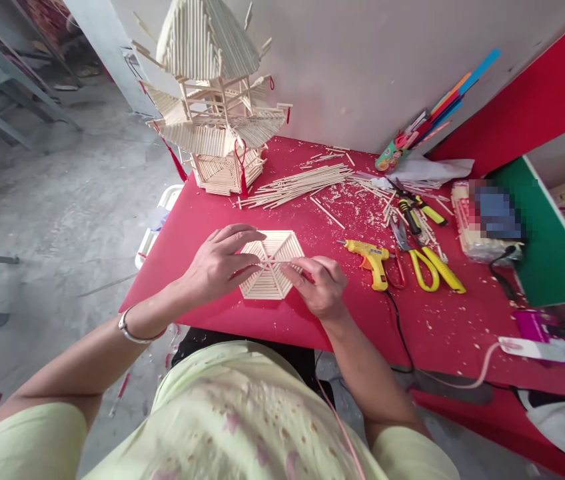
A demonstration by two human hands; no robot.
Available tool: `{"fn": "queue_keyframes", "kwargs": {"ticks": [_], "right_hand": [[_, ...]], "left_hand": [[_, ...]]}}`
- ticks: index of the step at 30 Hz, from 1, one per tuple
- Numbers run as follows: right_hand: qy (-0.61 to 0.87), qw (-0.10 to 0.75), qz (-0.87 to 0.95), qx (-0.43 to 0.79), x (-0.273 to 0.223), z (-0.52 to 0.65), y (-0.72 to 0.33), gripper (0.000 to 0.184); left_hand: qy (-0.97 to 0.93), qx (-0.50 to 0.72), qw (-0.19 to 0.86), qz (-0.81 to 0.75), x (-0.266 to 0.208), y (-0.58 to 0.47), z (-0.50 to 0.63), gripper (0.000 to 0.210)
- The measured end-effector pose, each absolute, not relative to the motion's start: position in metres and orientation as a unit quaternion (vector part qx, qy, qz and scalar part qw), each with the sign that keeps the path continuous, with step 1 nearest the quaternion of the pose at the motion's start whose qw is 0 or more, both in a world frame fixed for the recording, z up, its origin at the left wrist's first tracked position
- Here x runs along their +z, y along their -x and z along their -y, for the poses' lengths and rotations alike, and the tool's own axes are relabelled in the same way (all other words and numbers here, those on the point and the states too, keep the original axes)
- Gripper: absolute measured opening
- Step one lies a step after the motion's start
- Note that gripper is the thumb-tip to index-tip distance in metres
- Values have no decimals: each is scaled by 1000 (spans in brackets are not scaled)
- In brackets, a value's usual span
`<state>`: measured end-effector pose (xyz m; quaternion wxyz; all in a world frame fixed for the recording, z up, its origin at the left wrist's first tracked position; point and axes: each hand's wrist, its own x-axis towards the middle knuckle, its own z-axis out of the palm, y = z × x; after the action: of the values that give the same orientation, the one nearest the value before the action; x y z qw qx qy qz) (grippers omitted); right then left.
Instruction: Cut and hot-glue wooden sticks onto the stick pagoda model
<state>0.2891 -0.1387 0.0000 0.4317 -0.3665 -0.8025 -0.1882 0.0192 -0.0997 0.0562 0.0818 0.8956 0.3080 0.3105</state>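
Note:
A hexagonal panel of pale thin sticks, with spokes meeting in its middle, lies flat near the table's front edge. Over its left side is my left hand, its fingers stretched out and apart, with the fingertips close to the panel's centre. My right hand is at the panel's right side, thumb and fingers pinched on a short wooden stick that reaches across the middle. Whether the left fingertips touch that stick, I cannot tell.
A stick-built pagoda stands at the back left. Loose sticks and scraps lie behind the panel. To the right are a yellow glue gun with its cord, yellow-handled pliers, a pen holder and a power strip.

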Motion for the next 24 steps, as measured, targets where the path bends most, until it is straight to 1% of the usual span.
{"fn": "queue_keyframes", "kwargs": {"ticks": [6, 12, 15, 19, 22, 24], "right_hand": [[377, 426, 803, -177, 4, 140, -288, 35], [382, 411, 801, -208, 7, 140, -284, 24], [391, 392, 809, -198, 2, 139, -284, 25], [389, 393, 815, -174, -4, 140, -287, 32], [393, 373, 818, -194, -2, 141, -287, 27], [392, 366, 817, -210, 0, 140, -285, 23]], "left_hand": [[-890, 318, 96, -313, 53, -22, 95, 13], [-882, 318, 114, -329, 49, -24, 94, 14], [-880, 314, 125, -333, 48, -24, 94, 16], [-883, 308, 129, -331, 48, -23, 93, 16], [-883, 311, 121, -332, 47, -24, 94, 15], [-885, 314, 98, -331, 46, -27, 95, 15]]}}
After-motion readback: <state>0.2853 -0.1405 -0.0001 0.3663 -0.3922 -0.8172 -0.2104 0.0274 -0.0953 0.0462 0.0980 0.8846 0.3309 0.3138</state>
